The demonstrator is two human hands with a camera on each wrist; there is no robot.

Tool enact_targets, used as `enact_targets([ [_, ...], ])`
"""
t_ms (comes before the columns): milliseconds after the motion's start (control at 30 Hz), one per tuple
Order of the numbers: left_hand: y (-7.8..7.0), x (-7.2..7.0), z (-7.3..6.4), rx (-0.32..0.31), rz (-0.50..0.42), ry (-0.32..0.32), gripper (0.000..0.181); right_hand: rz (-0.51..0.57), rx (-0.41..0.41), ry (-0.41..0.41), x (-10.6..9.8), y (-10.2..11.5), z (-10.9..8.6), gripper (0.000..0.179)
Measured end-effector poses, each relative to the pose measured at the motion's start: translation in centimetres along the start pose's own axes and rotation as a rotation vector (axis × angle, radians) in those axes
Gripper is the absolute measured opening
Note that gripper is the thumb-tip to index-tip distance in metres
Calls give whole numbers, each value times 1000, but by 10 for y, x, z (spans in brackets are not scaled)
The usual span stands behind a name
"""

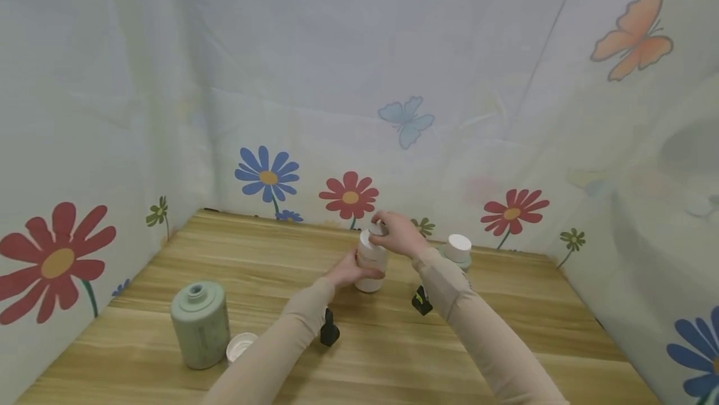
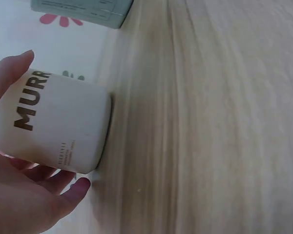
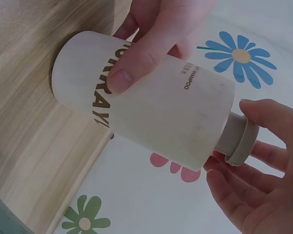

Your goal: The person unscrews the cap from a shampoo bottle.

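A white shampoo bottle (image 1: 371, 258) stands upright near the back of the wooden table, with dark lettering on its side in both wrist views. My left hand (image 1: 348, 269) grips its lower body, thumb on one side and fingers round the other. At the bottle's top, my right hand (image 1: 400, 233) has thumb and fingers curled round a beige cap-like top (image 3: 241, 139). This top has a narrow neck and a wider rim, and sits on the bottle's shoulder. In the left wrist view the bottle's upper part is out of frame.
At the left front stands a green bottle (image 1: 201, 327) with an uncovered neck. A white round lid (image 1: 241, 346) lies beside it, partly behind my left sleeve. Another green bottle with a white cap (image 1: 459, 244) stands behind my right forearm. Printed curtains (image 1: 314, 80) border the table.
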State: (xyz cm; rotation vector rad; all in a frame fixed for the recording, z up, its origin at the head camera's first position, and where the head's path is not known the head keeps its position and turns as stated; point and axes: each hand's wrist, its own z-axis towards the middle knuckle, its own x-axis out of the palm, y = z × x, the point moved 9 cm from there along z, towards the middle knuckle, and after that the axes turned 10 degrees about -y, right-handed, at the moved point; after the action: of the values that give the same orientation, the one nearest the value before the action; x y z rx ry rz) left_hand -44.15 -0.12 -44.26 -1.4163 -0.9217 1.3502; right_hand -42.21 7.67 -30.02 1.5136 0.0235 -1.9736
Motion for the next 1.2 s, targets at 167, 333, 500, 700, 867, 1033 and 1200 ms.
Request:
enact_targets([
  [167,1,2,-1,-20,11,-15,75,7,9,-6,0,-1,1,34],
  [333,-1,-1,-4,-3,97,-49,73,6,-3,-10,-1,-1,0,33],
  [500,-9,-6,-7,28,163,-81,70,35,-8,-3,-8,0,-2,33],
  [700,-32,-12,-13,89,176,-79,68,49,-37,-17,-32,7,-8,35],
  [867,-56,-22,-35,158,255,-44,67,67,-102,-45,-51,22,-25,31],
  [1033,-71,-23,-68,223,334,33,65,31,-183,-100,-63,42,-59,30],
  [1200,-76,-19,-103,267,346,113,62,-13,-230,-131,-64,59,-95,37],
])
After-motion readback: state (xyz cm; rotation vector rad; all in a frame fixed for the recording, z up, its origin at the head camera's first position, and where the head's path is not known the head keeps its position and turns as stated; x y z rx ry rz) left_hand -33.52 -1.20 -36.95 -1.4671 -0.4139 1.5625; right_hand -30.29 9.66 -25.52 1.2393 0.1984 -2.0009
